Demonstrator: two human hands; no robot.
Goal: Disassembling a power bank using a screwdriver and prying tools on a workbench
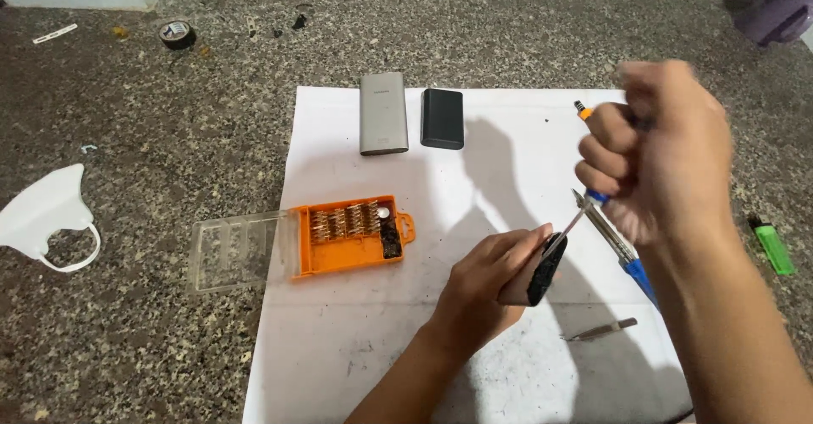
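My left hand grips a small device with a black face, tilted on its edge over the white paper sheet. My right hand is closed around a screwdriver with an orange end. Its thin metal shaft points down-left and its tip meets the top edge of the device. The right hand is blurred.
An orange bit case with a clear open lid lies left of my hands. A grey power bank and a black block sit farther back. A blue-handled tool, tweezers, a green lighter, a white mask and a tape roll lie around.
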